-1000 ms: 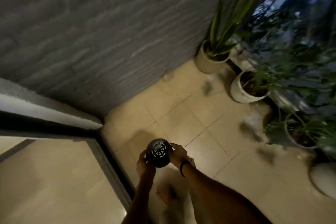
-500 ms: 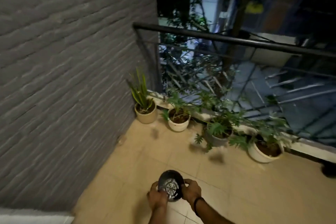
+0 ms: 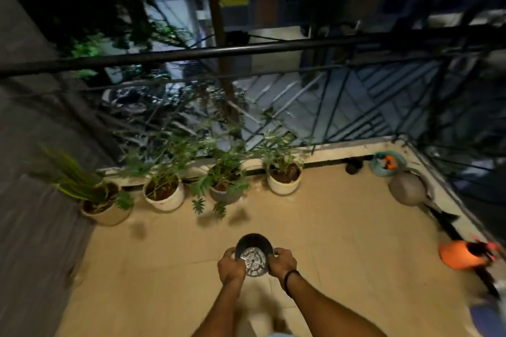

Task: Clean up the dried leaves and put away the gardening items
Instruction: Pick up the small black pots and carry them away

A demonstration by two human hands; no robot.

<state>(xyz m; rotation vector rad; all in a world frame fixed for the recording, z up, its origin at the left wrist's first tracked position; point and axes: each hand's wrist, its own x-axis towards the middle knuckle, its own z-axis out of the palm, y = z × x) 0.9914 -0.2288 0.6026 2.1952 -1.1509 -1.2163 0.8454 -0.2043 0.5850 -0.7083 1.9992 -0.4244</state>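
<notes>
Left hand (image 3: 230,265) and right hand (image 3: 282,263) both grip an empty black plastic pot (image 3: 254,254), held at 6 o'clock over the tiled floor (image 3: 342,241). Four potted plants (image 3: 164,194) line the railing (image 3: 246,53) from 9 to 12 o'clock. Orange sprayer (image 3: 462,254) sits at 3 o'clock.

potted plants (image 3: 164,194) along railing (image 3: 246,50) | wall (image 3: 27,200) left

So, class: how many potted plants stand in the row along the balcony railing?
4. Beige pot with spiky leaves by the wall; white pot next; grey pot third; white pot farthest right. The dim right corner may hide others.
</notes>
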